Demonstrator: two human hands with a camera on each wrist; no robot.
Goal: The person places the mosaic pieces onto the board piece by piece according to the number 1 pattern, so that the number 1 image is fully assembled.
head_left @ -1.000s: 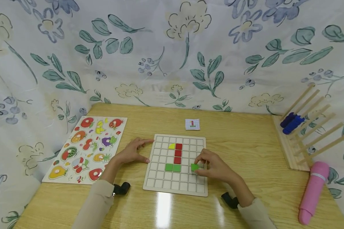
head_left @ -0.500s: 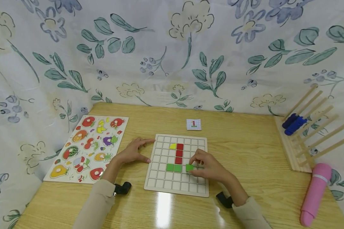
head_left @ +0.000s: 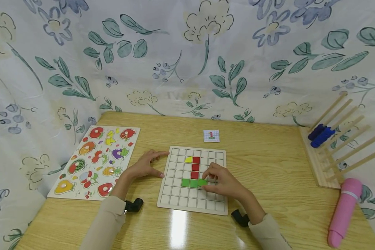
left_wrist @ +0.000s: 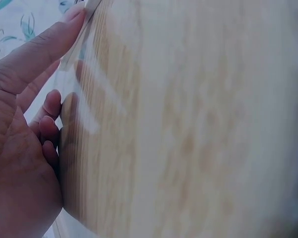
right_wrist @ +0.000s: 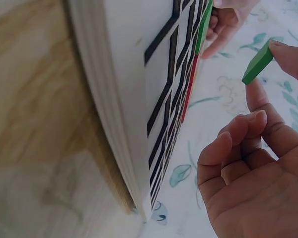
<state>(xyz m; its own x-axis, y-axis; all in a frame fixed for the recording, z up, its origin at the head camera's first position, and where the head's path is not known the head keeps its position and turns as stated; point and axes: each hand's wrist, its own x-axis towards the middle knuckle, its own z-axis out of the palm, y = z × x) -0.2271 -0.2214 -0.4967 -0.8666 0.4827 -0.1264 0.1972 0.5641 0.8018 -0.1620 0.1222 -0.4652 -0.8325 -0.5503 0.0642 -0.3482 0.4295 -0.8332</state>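
Observation:
A white square grid board (head_left: 192, 205) lies on the table. On it sit a yellow tile (head_left: 189, 159) with one slanted side, a column of red tiles (head_left: 195, 167) and two green tiles (head_left: 189, 183). My right hand (head_left: 222, 180) pinches another green tile (head_left: 202, 182) between thumb and index finger, beside that green pair. In the right wrist view the pinched green tile (right_wrist: 258, 63) is held tilted, apart from the board surface. My left hand (head_left: 145, 165) rests at the board's left edge, thumb and index finger spread and touching it.
A fruit puzzle board (head_left: 93, 163) lies at the left. Behind the grid board is a small pattern card (head_left: 211, 135). At the right stand a wooden peg rack (head_left: 318, 159) with blue pieces (head_left: 322, 135) and a pink cylindrical object (head_left: 345, 211). A floral cloth (head_left: 187, 62) hangs behind.
My right hand has carried the pinched green tile leftward over the board, up beside the two green tiles. The left hand has stayed at the board's edge.

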